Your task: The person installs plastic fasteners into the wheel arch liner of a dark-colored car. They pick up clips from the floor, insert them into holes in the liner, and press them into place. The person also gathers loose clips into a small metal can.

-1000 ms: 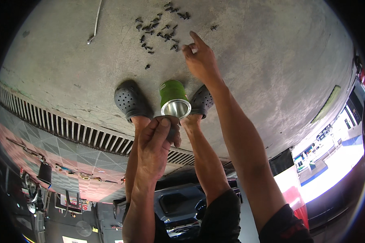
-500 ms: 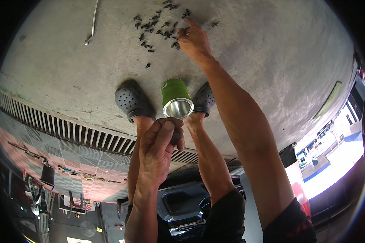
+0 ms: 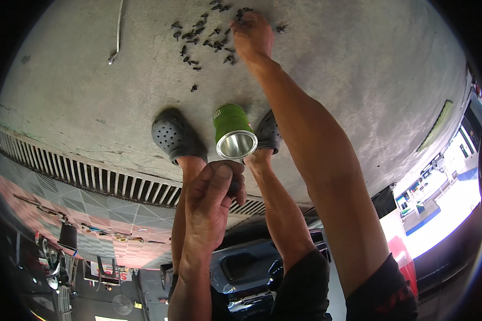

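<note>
Small black screws (image 3: 218,46), seemingly with flanged heads, lie scattered on the concrete floor at the far middle. My right hand (image 3: 253,36) is down among them at the far right of the group, its fingers curled against the floor beside a few screws (image 3: 242,12); its fingertips are partly hidden. Close to me, my left hand (image 3: 211,190) is closed with the thumb on top, around a dark rounded thing (image 3: 234,187) mostly covered by the fingers. Just beyond it a green can (image 3: 231,117) stands on the floor, its open silver mouth towards me.
My dark clogs (image 3: 171,134) flank the can. A metal wrench (image 3: 118,35) lies at the far left. Behind my feet a drain grate (image 3: 85,171) crosses the floor. One screw (image 3: 194,88) lies apart, nearer the can, and another small piece (image 3: 281,28) lies right of my right hand.
My right hand has moved slightly farther away, and its stretched index finger has curled in at the far screws. My left hand stays closed near the can, shifted only a little.
</note>
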Tool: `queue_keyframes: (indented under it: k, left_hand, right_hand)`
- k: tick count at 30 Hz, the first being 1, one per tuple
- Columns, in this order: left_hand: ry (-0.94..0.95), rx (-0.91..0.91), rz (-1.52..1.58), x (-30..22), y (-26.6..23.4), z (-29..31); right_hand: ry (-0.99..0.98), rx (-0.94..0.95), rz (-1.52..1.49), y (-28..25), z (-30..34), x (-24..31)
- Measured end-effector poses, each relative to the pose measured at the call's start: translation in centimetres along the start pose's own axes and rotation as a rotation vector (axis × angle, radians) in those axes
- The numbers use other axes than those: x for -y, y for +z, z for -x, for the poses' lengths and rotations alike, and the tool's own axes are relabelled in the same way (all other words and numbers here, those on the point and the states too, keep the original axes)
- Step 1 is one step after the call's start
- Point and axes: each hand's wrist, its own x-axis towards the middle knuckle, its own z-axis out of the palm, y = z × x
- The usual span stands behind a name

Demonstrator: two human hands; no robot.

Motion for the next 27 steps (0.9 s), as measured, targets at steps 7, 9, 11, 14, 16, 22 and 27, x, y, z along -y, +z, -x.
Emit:
queue_keyframes:
  k: [7,9,11,14,16,22,27]
  left_hand:
    - [0.003,0.016,-0.039,-0.1,-0.1,0.0]
    - [0.010,0.007,-0.025,0.1,-0.4,0.1]
    - [-0.002,0.000,-0.038,0.4,-0.6,0.0]
    - [-0.001,-0.029,-0.045,0.3,-0.6,-0.2]
    - [0.019,-0.039,-0.053,0.2,-0.7,-0.3]
    - [0.075,-0.030,-0.057,0.3,-1.1,-0.4]
    - [0.085,-0.029,-0.074,0.8,-1.1,-0.4]
  right_hand:
    - [0.254,0.091,-0.414,-0.6,-0.6,-1.3]
    - [0.482,0.208,-0.737,-1.7,1.0,-0.2]
    - [0.622,0.294,-1.085,-3.2,2.3,-0.2]
    - [0.648,0.403,-1.340,-5.5,3.8,-0.9]
    - [0.638,0.440,-1.378,-6.8,4.9,-1.4]
    - [0.639,0.503,-1.393,-9.9,7.8,-1.1]
    - [0.614,0.509,-1.392,-10.4,8.1,-1.6]
